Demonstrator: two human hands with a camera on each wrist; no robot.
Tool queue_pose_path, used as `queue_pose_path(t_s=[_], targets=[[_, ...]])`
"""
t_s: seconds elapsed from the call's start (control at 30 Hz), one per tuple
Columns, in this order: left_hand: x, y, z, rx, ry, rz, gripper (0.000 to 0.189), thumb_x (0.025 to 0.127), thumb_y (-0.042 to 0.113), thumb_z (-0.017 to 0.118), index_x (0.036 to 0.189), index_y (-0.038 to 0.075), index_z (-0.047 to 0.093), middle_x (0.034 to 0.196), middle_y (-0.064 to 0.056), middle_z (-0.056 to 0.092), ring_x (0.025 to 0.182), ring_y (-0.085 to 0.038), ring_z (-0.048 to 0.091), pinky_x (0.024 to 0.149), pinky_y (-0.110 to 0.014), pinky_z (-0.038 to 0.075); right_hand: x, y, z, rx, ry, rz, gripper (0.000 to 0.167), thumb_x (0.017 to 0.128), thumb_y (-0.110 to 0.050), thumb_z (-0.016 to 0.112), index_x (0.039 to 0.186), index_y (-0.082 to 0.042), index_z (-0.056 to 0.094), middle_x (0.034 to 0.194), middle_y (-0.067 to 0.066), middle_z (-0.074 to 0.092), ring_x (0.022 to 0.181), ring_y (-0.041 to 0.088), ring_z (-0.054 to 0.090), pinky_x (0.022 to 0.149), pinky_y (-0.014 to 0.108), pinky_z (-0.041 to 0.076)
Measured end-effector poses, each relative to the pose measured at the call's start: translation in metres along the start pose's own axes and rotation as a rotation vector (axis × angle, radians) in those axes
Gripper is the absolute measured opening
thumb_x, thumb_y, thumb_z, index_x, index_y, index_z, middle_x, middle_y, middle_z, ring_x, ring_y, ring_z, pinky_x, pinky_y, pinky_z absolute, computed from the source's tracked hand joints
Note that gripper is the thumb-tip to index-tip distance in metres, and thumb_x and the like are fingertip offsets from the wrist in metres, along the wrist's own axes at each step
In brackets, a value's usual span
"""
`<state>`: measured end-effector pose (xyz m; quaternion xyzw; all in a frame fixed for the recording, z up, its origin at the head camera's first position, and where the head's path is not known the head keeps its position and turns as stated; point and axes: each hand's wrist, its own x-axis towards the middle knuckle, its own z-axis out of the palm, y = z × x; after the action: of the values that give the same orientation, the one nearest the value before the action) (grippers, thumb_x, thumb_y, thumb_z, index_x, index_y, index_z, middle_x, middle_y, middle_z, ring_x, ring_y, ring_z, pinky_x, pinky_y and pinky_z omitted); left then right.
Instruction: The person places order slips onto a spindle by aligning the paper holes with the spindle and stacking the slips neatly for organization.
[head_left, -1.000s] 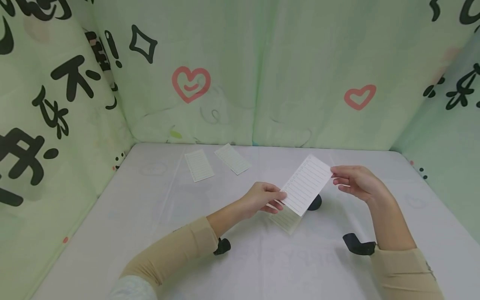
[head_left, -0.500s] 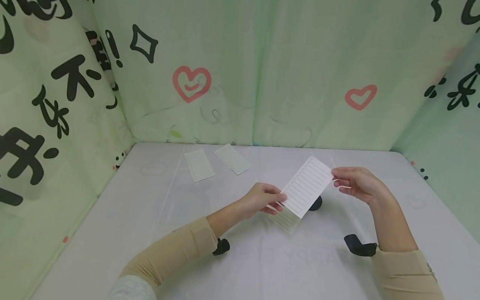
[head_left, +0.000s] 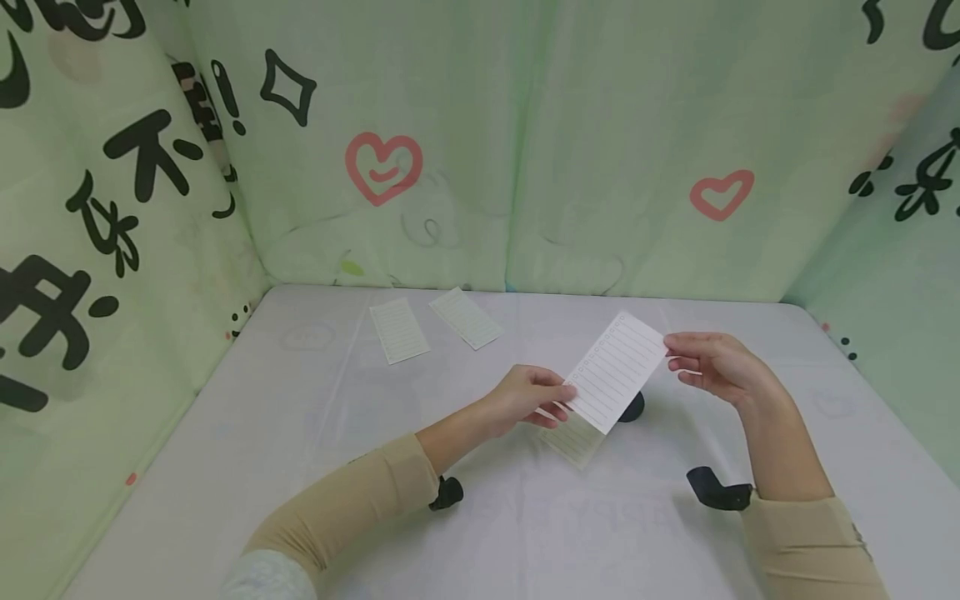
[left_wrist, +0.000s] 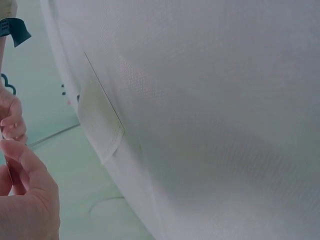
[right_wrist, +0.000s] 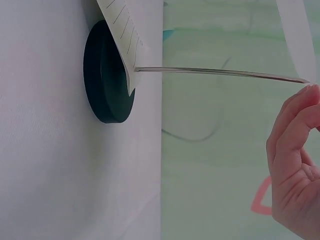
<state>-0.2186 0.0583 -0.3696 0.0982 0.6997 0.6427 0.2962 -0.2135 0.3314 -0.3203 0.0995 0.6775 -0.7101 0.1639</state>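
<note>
A white lined sheet with small checkboxes (head_left: pixel 615 371) is held tilted above the table. My left hand (head_left: pixel 521 398) pinches its lower-left edge between thumb and fingers, while my right hand (head_left: pixel 716 365) pinches the upper-right corner. Below lies a second lined sheet (head_left: pixel 573 446), partly covered by the held one. In the right wrist view this lower sheet (right_wrist: pixel 122 30) leans on a black round disc (right_wrist: pixel 95 75), raised off the table; the right hand (right_wrist: pixel 300 155) appears at the right. The left wrist view shows the left hand (left_wrist: pixel 32 192) at its lower-left edge.
Two more lined sheets, one upright (head_left: pixel 399 331) and one slanted (head_left: pixel 465 318), lie apart at the back left of the white table (head_left: pixel 300 417). A green printed curtain (head_left: pixel 600 125) encloses the back and sides. Black camera mounts (head_left: pixel 718 489) stick out at both wrists.
Both hands keep their grip on the sheet and stay almost still, with only tiny shifts. The other sheets have not moved.
</note>
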Motion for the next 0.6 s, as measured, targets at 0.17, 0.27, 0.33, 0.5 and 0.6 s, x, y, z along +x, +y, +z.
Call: queue_pose_path(t_s=[0.17,0.27,0.33,0.5,0.6], targets=[[0.0027,-0.002,0.0008,0.008,-0.001,-0.01,0.018,0.086,0.017,0.064,0.094,0.001,0.064,0.079,-0.006,0.065,0.064,-0.013,0.062,0.06,-0.024,0.054,0.0014,0.0015,-0.0004,0.002,-0.005,-0.005,0.018,0.091,-0.015,0.056,0.078,-0.019,0.069,0.079,-0.003,0.066,0.064,0.01,0.062,0.062,0.019,0.052],[0.0027,-0.0024,0.0015,0.005,0.0,-0.009,0.018,0.086,0.016,0.064,0.094,0.0,0.064,0.08,-0.007,0.066,0.064,-0.013,0.062,0.06,-0.025,0.054,0.0021,0.0021,-0.0004,-0.002,-0.006,-0.008,0.018,0.091,-0.015,0.056,0.078,-0.019,0.069,0.079,-0.003,0.066,0.064,0.01,0.062,0.062,0.019,0.052],[0.0022,-0.0024,0.0018,0.002,-0.001,-0.004,0.018,0.086,0.016,0.064,0.094,0.0,0.064,0.08,-0.007,0.066,0.064,-0.014,0.062,0.06,-0.025,0.054,0.0024,0.0024,-0.0003,-0.006,-0.006,-0.009,0.018,0.091,-0.016,0.057,0.078,-0.019,0.069,0.079,-0.003,0.066,0.064,0.01,0.062,0.062,0.019,0.052],[0.0021,-0.0031,0.0018,-0.012,0.0,0.008,0.018,0.085,0.016,0.064,0.095,0.0,0.064,0.081,-0.008,0.067,0.065,-0.014,0.062,0.06,-0.025,0.054,0.0028,0.0022,0.0001,-0.003,-0.011,-0.012,0.018,0.091,-0.016,0.056,0.079,-0.019,0.07,0.079,-0.003,0.066,0.064,0.01,0.062,0.062,0.019,0.052],[0.0033,-0.004,0.0017,-0.025,0.003,0.012,0.018,0.085,0.015,0.065,0.094,-0.001,0.064,0.082,-0.01,0.067,0.065,-0.015,0.062,0.059,-0.024,0.054,0.0032,0.0015,0.0008,0.001,-0.016,-0.015,0.019,0.091,-0.015,0.056,0.079,-0.019,0.07,0.079,-0.003,0.066,0.064,0.01,0.062,0.062,0.019,0.052]])
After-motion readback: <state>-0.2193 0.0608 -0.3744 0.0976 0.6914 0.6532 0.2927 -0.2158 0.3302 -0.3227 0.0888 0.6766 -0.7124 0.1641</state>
